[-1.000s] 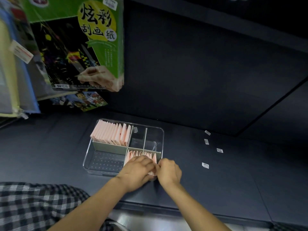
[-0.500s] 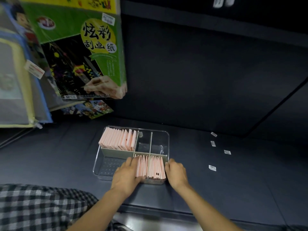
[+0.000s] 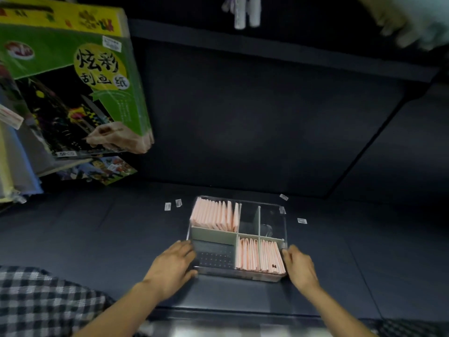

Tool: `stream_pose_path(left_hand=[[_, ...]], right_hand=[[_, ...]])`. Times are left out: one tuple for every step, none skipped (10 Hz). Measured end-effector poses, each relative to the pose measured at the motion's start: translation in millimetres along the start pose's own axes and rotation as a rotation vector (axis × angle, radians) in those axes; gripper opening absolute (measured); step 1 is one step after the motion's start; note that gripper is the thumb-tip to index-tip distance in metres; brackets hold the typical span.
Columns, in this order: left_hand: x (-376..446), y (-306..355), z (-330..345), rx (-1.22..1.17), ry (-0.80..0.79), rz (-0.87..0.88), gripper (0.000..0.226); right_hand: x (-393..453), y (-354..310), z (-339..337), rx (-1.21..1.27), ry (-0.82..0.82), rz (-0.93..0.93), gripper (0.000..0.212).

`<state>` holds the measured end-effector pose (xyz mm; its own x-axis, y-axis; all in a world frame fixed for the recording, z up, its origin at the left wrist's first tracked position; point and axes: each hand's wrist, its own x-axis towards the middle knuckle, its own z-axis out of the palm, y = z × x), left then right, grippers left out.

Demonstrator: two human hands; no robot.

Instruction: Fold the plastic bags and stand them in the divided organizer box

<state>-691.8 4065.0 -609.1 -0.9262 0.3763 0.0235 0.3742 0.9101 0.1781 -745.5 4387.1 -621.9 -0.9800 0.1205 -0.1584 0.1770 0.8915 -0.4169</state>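
Observation:
A clear divided organizer box [image 3: 243, 278] sits on the dark surface. Several folded pink plastic bags [image 3: 213, 215] stand in its back-left compartment. More folded pink bags [image 3: 260, 256] stand in the front-right compartments. The front-left compartment [image 3: 213, 256] and the two back-right ones hold no bags. My left hand [image 3: 172, 266] grips the box's left wall at the near corner. On the opposite side, my right hand [image 3: 300, 266] holds the right wall.
A green activity-book pack [image 3: 85, 81] and other packs lean at the left. Small white stickers [image 3: 302, 220] lie around the box. A dark back panel rises behind. Checked fabric [image 3: 48, 300] is at the lower left. A pale blurred shape [image 3: 413, 20] is at the top right.
My hands left the front-right bags and went to the box's two sides. The box has slid right, so two stickers now lie to its left.

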Motion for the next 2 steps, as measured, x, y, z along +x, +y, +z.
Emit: stream_pose_path(left_hand=[[3.4,5.2,12.9,-0.060,-0.172,-0.063,0.053],[5.5,18.5,8.2,-0.094,-0.282,-0.104,0.058]], right_hand=[[2.9,21.1,-5.8,0.037,-0.019,0.067,0.025],[11.3,22.0,-19.1,0.136,-0.055,0.092,0.019]])
